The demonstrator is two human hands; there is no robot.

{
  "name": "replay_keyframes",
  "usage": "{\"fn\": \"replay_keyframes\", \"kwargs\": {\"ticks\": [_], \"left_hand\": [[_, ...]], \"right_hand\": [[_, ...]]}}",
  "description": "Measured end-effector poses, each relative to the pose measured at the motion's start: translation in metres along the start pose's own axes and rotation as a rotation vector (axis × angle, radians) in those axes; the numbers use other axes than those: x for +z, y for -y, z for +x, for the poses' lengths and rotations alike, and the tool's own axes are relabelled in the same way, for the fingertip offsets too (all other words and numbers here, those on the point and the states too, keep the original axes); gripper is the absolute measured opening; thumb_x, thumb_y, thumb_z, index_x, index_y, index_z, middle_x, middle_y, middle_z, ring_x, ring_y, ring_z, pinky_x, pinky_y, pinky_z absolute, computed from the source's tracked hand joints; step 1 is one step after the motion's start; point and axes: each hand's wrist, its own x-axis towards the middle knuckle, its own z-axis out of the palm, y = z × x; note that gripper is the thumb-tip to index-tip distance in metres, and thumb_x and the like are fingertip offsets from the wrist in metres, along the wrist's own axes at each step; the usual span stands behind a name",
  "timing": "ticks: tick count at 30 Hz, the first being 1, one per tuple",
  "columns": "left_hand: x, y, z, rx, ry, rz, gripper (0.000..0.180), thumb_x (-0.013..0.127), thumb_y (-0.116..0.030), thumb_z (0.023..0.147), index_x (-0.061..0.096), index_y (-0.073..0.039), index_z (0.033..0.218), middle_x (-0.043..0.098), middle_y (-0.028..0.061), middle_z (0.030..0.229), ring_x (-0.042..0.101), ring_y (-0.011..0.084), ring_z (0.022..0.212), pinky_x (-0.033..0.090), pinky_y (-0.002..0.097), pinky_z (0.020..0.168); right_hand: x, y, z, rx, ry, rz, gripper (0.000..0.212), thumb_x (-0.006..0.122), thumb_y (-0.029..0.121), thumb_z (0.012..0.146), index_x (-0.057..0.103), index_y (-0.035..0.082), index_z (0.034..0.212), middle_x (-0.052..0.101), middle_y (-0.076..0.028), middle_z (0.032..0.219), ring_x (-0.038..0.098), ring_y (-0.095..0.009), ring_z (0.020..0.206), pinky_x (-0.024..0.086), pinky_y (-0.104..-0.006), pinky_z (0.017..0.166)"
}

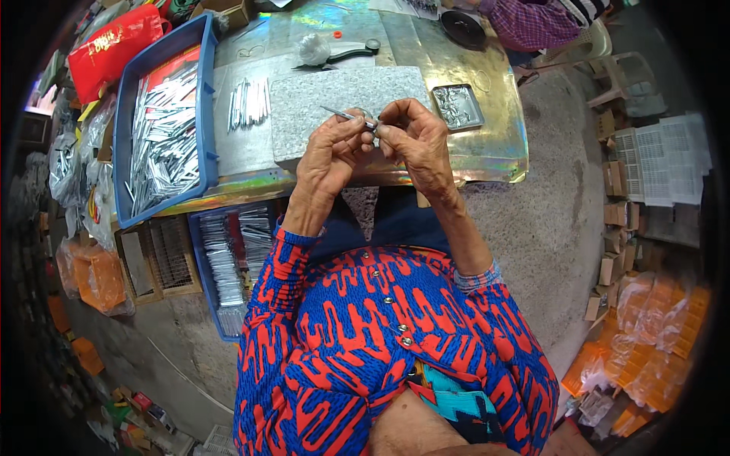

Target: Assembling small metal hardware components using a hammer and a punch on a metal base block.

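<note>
Above the near edge of a speckled grey stone slab (304, 95), both hands meet at a slim pointed silver rod (337, 113). My left hand (327, 152) is closed around the rod between thumb and fingers, its tip pointing up and to the left. Thumb and forefinger of my right hand (420, 144) are pinched together at the rod's other end; whatever lies between them is too small to tell. To the slab's left lies a neat row of similar silver rods (249, 105). On its right stands a small square metal tray (477, 121) of tiny shiny parts.
A blue plastic crate (209, 114) heaped with loose silver rods stands at the table's left. Behind the slab lies a black-handled tool (353, 53) beside a clear plastic bundle (312, 50). Another blue crate (199, 251) sits below the table edge. A person's checked sleeve (528, 23) shows far right.
</note>
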Motion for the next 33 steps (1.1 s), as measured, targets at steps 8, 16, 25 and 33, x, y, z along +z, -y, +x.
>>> {"fn": "replay_keyframes", "kwargs": {"ticks": [8,16,25,33], "left_hand": [[0.001,0.002,0.001,0.053,-0.044,0.041,0.012,0.058,-0.003,0.08,0.053,0.0,0.091,0.06,0.0094,0.076,0.059,0.015,0.062,0.049,0.0228,0.055],[0.009,0.002,-0.004,0.381,-0.052,0.551,0.016,0.061,-0.002,0.077,0.054,0.001,0.091,0.061,0.0096,0.077,0.058,0.0142,0.06,0.047,0.022,0.056],[0.009,0.006,-0.003,0.415,-0.062,0.574,0.013,0.063,-0.001,0.076,0.055,0.001,0.086,0.06,0.009,0.071,0.059,0.013,0.057,0.046,0.0217,0.049],[0.006,0.006,-0.002,0.383,-0.053,0.614,0.015,0.062,-0.003,0.077,0.057,0.003,0.091,0.06,0.008,0.073,0.058,0.0114,0.061,0.046,0.0209,0.053]], "right_hand": [[-0.002,0.0,0.0,0.007,0.028,-0.022,0.011,0.053,0.0,0.079,0.05,0.0,0.089,0.054,-0.003,0.075,0.05,-0.004,0.054,0.04,-0.0166,0.043],[0.004,-0.007,-0.005,-0.25,-0.046,-0.474,0.015,0.047,-0.005,0.075,0.047,0.001,0.088,0.051,-0.006,0.072,0.052,-0.012,0.062,0.042,-0.0255,0.057],[0.002,-0.021,-0.008,-0.336,-0.062,-0.525,0.016,0.045,-0.007,0.071,0.046,0.002,0.084,0.05,-0.008,0.071,0.05,-0.016,0.062,0.042,-0.0282,0.056],[0.0,-0.035,-0.003,-0.269,-0.119,-0.482,0.014,0.045,-0.007,0.072,0.045,0.001,0.083,0.05,-0.009,0.069,0.051,-0.019,0.06,0.042,-0.0303,0.056]]}}
